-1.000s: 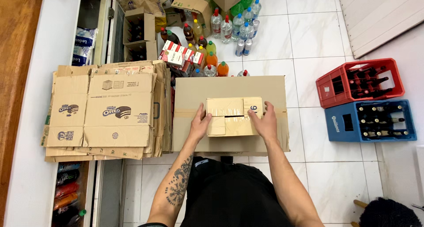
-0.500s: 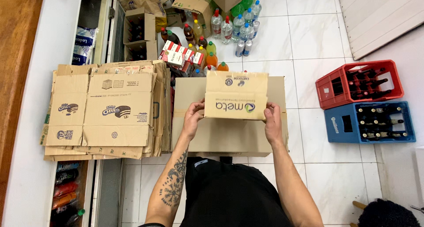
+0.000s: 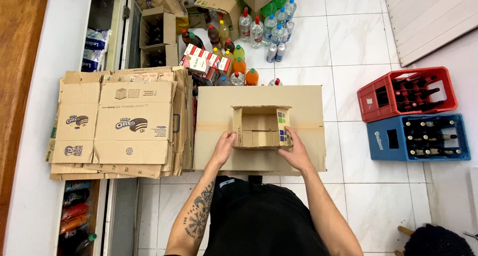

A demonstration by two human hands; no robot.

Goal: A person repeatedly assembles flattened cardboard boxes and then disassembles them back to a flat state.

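I hold the small open carton (image 3: 262, 128) between both hands — left hand (image 3: 225, 140), right hand (image 3: 295, 150) gripping its sides — fingertips hidden.

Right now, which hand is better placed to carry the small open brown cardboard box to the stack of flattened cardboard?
Probably the left hand. It grips the left edge of the small open brown cardboard box, the side facing the stack of flattened cardboard. The right hand holds the far side.
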